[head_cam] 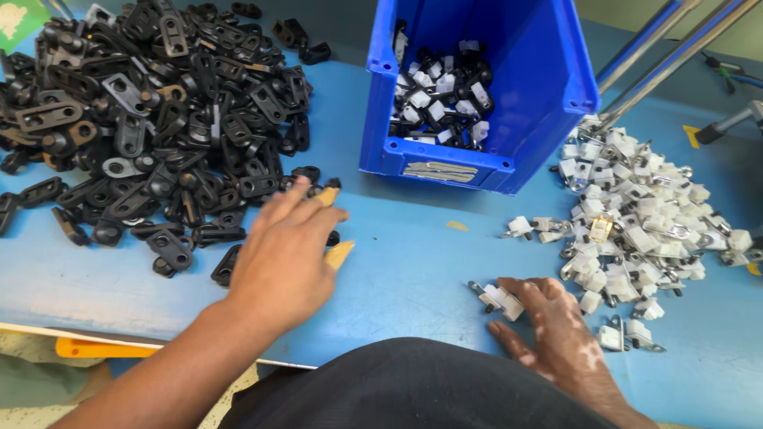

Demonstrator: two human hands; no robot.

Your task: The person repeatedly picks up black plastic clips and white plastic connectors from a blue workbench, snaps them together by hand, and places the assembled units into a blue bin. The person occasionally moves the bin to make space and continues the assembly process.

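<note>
We are resting our right hand flat and open on the blue table, fingertips touching one white clip part. Our left hand is reaching, fingers spread and empty, into the black bracket pile. Beyond, the blue bin is holding few joined pieces; the white pile is looking large, so most seems undone.

Bare tabletop lies open between the two hands and up to the blue bin; the black heap blocks the left, the white heap crowds the right; slanted rods bar the far right corner.
</note>
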